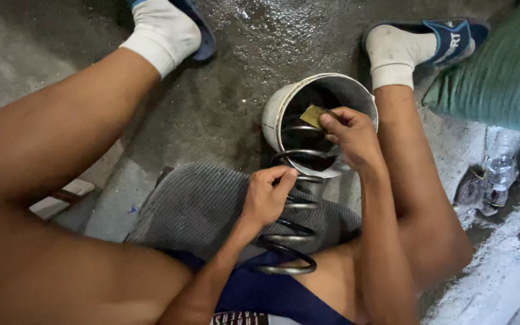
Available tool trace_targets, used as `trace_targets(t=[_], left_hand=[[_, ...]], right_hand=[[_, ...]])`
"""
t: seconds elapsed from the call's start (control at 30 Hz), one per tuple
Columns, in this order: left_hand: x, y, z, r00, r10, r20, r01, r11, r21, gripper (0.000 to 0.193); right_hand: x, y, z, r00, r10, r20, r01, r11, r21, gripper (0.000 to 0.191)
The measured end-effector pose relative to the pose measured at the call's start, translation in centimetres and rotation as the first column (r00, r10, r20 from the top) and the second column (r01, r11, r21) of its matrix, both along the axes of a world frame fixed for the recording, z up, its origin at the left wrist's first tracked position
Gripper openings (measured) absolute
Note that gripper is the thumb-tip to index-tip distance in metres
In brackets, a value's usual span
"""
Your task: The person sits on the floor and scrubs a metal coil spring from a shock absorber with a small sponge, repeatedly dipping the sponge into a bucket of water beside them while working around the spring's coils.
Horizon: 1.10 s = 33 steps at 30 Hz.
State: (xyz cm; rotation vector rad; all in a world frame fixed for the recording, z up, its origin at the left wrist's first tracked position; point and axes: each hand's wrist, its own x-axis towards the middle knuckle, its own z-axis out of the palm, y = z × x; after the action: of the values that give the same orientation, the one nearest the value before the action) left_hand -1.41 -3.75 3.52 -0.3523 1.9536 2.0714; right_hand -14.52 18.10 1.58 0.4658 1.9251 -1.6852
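Note:
A large dark metal coil spring (293, 210) leans from my lap toward a white bucket (278, 108) that stands on the floor between my legs. My left hand (267, 195) is closed around one of the spring's middle coils. Above the bucket's mouth, my right hand (351, 135) pinches a small yellowish-brown pad (312, 115), about level with the spring's top coil. The spring's upper end rests against the bucket's rim.
A grey ribbed cloth (203, 204) lies under the spring. Wet concrete floor (230, 72) stretches ahead, with my socked, sandalled feet (167, 27) on it. At right are a green bundle (501, 72) and a clear plastic bottle (501, 171). A small wooden block (61, 198) lies at left.

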Motion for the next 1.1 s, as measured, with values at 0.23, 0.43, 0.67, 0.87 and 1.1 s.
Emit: trace_targets(t=[0.23,0.43,0.67,0.87,1.1], left_hand=[[-0.2,0.0,-0.3,0.997,0.033,-0.063,-0.035,0.999,-0.028,0.029],[-0.1,0.1,-1.1,0.989,0.065,-0.133,-0.064,0.998,0.012,0.031],[0.2,0.1,-1.2,0.999,0.020,-0.046,-0.021,0.999,-0.026,0.038],[0.5,0.2,-1.5,0.999,0.008,-0.053,-0.010,0.999,-0.037,0.036],[0.4,0.2,-2.0,1.000,-0.012,0.000,0.012,1.000,0.003,0.036]], right_hand=[[-0.7,-0.6,-1.4,0.997,0.041,0.064,-0.041,0.999,0.007,0.014],[-0.9,-1.3,-2.2,0.990,0.119,-0.080,-0.110,0.988,0.108,0.011],[-0.9,-1.8,-2.3,0.950,0.231,-0.212,-0.175,0.952,0.251,0.012],[-1.0,-1.9,-2.0,0.986,0.163,-0.045,-0.165,0.986,-0.033,0.017],[-1.2,-2.0,-1.5,0.928,0.329,-0.176,-0.279,0.925,0.258,0.018]])
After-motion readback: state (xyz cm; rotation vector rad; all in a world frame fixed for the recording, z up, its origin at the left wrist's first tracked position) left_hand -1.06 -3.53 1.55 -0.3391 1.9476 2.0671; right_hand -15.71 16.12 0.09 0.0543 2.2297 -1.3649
